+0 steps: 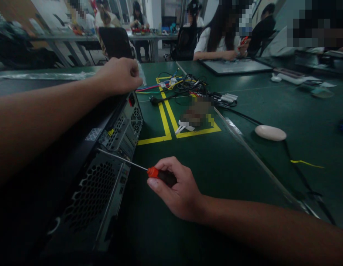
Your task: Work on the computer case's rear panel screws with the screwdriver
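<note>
A black desktop computer case [105, 173] lies on its side on the green table [221, 166], its vented rear panel facing right. My right hand [177, 188] is closed around a screwdriver [149, 170] with an orange and black handle, and the thin shaft points left with its tip against the rear panel. My left hand [120, 75] is closed in a fist, resting on the far top edge of the case. What it grips, if anything, is hidden.
A tangle of cables and plugs [185, 87] lies inside yellow tape lines [167, 123]. A white oval mouse [270, 132] sits at right with its cord. A clear panel edge [251, 147] runs diagonally. Other people sit working at the far side.
</note>
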Available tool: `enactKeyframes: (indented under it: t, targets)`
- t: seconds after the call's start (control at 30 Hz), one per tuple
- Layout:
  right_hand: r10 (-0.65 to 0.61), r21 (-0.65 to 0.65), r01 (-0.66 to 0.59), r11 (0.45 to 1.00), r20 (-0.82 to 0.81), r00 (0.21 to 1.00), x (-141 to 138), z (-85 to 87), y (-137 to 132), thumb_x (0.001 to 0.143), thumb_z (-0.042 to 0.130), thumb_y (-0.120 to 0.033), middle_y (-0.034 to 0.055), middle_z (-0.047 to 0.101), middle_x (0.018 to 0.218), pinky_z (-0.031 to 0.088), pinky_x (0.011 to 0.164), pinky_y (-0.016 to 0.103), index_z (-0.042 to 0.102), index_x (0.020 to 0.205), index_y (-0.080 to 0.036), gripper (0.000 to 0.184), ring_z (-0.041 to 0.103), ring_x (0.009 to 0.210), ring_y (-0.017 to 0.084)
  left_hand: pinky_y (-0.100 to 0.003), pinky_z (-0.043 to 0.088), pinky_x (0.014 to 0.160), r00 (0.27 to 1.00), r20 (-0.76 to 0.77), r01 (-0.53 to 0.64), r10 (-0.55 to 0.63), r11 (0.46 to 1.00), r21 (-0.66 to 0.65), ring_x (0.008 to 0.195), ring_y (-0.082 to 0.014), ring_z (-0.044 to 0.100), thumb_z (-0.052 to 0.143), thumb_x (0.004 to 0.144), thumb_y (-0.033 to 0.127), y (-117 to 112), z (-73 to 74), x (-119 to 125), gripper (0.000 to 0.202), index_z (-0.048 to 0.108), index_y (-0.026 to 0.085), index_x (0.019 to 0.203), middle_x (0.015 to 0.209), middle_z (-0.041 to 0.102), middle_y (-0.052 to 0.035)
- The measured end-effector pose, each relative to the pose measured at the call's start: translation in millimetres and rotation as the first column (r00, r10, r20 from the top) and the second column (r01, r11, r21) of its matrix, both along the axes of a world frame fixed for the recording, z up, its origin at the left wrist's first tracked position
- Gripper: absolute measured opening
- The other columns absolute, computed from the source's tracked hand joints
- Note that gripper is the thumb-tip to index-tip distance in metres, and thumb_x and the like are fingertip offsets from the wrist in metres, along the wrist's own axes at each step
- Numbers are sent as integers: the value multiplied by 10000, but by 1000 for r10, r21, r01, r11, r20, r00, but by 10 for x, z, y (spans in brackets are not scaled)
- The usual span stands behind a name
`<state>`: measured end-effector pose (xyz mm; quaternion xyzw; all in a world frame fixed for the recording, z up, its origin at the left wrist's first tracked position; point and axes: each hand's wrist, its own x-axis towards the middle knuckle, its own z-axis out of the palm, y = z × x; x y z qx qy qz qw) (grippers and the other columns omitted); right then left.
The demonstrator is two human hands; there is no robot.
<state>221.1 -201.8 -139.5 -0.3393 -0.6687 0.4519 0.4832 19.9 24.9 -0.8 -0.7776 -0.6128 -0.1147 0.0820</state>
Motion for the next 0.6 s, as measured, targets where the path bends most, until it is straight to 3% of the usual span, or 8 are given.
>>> enactKeyframes:
  t: [0.2, 0.4, 0.5, 0.6]
  targets:
    - [-42, 90, 36, 995, 64, 997, 34, 41, 33, 982, 689, -283, 13, 689, 867, 505, 681, 279, 686, 1013, -201, 88, 613, 718, 148, -404, 519, 1026, 1000, 0, -14, 14, 1000, -19, 1095, -277, 683, 546, 917, 352, -7, 5, -6, 331, 731, 135, 1084, 1058, 717, -97]
    - [-14, 65, 10, 998, 55, 998, 16, 66, 29, 1031, 599, -273, 12, 656, 809, 482, 632, 278, 705, 968, -188, 149, 574, 662, 141, -424, 532, 990, 1000, -24, -1, 1, 1000, -2, 1086, -306, 688, 534, 918, 359, 35, -5, -40, 337, 721, 130, 1080, 1058, 709, -119]
    - [-1, 34, 0, 999, 26, 1000, 8, 54, 23, 974, 688, -301, -13, 638, 797, 469, 610, 263, 660, 1009, -202, 108, 562, 647, 132, -419, 531, 983, 1000, -6, 3, -3, 1000, -5, 1077, -300, 686, 538, 911, 363, 35, -5, -37, 341, 722, 135, 1087, 1053, 704, -114]
    - [-4, 22, 4, 1000, 18, 1000, 9, 45, 24, 887, 780, -294, -45, 608, 787, 452, 595, 247, 593, 1003, -226, 230, 540, 625, 118, -410, 531, 971, 1000, -17, -13, 13, 1000, 2, 1074, -300, 685, 533, 906, 369, 21, -3, -29, 339, 720, 141, 1074, 1023, 691, -101]
